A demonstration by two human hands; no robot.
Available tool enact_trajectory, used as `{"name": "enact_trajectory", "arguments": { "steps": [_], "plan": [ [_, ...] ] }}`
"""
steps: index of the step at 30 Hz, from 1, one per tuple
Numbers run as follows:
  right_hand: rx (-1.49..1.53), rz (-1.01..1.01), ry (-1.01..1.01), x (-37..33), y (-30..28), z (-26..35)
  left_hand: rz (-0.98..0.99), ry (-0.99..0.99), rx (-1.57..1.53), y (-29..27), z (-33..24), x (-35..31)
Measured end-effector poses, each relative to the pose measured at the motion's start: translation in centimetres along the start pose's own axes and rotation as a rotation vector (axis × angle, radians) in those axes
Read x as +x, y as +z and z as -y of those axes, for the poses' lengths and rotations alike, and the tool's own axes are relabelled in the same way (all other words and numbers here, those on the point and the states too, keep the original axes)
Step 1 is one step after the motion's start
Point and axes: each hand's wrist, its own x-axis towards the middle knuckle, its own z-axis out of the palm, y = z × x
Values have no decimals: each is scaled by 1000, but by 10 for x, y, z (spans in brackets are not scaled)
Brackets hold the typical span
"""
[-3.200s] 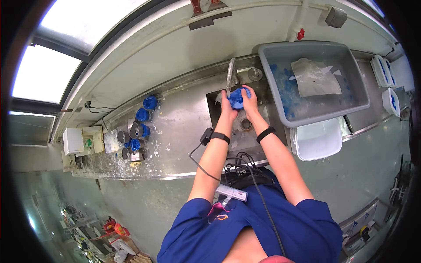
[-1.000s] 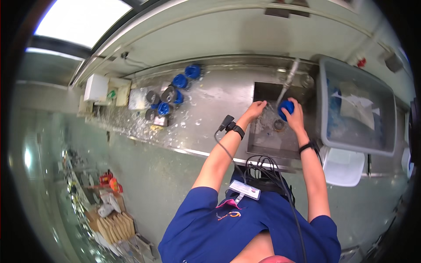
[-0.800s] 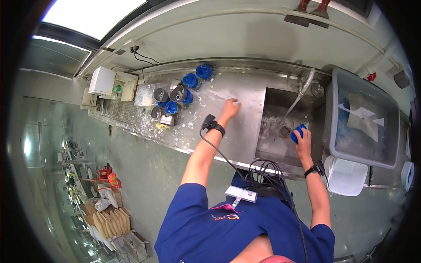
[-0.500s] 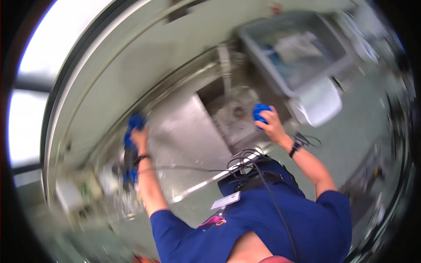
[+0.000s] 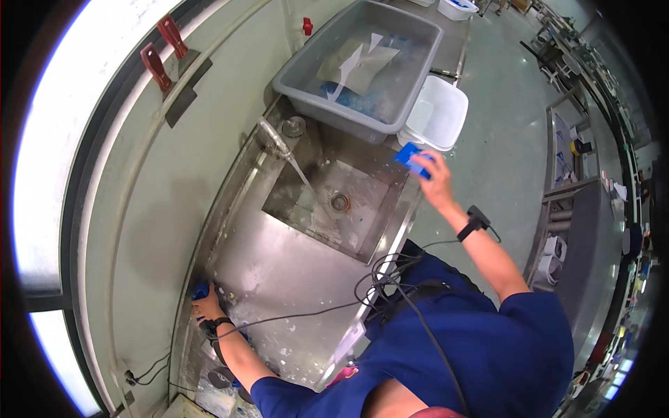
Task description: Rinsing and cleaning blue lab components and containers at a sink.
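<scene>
My right hand [image 5: 435, 177] grips a small blue block-like piece [image 5: 411, 159] with a flat face, held above the sink's right rim. At the far left end of the steel drainboard [image 5: 275, 258], my left hand [image 5: 207, 304] closes on another blue piece [image 5: 201, 289] beside the wall; its exact shape is partly hidden. Between the hands lies the steel sink [image 5: 359, 188], with a round drain [image 5: 339, 202] in its floor. Water runs from the tap [image 5: 275, 136] into it.
A large grey tub [image 5: 418, 76] holds cloudy water, pale sheets and blue items. Beside it stands a white basin [image 5: 446, 115]. Red-handled scrapers [image 5: 155, 66] hang on the left wall. Black cables [image 5: 380, 279] cross my front. Bottles and bags [image 5: 219, 386] stand by my left forearm.
The view has swung round, so sink and tub appear further left and sharper. Both hands still hold blue pieces; my left hand appears lower in the picture, near the wall.
</scene>
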Motion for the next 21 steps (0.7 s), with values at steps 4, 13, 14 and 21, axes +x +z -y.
{"name": "enact_trajectory", "arguments": {
  "steps": [4, 13, 14, 21],
  "plan": [
    [66, -321, 290, 42, -17, -45, 69, 118, -12, 1, 7, 0],
    [237, -322, 453, 60, -1, -78, 135, 404, -189, -8, -53, -126],
    [230, -282, 321, 55, 5, -70, 158, 353, -233, -12, -64, -146],
    [844, 671, 109, 41, 97, 42, 1351, -385, -1765, -89, -187, -276]
  ]
}}
